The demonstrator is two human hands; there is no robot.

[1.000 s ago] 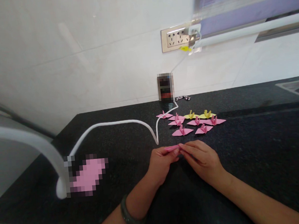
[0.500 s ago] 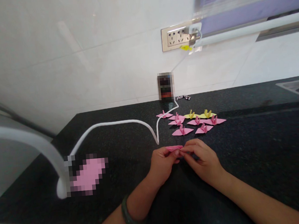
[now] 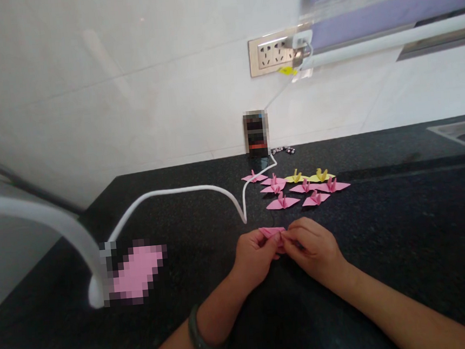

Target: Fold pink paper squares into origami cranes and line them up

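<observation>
A small folded piece of pink paper (image 3: 272, 231) is held between my two hands above the dark countertop. My left hand (image 3: 256, 255) is closed on its left side, with the thumb pressed along its near face. On the right, my right hand (image 3: 313, 248) pinches the paper's edge between thumb and fingers. The fingers hide much of its lower part. Just beyond my hands sit several pink paper cranes (image 3: 283, 202), with two yellow paper cranes (image 3: 295, 177) in the back row.
A white cable (image 3: 185, 190) loops over the black countertop (image 3: 196, 226) to a blurred-out upright device (image 3: 256, 134) against the wall. Pink paper (image 3: 139, 272), pixelated, lies at left beside a thick white curved arm (image 3: 71, 237). A sink edge (image 3: 453, 136) shows at far right.
The pink paper has tilted in my hands, so more of its face and a part below my fingers show. Both hands keep their hold in nearly the same place.
</observation>
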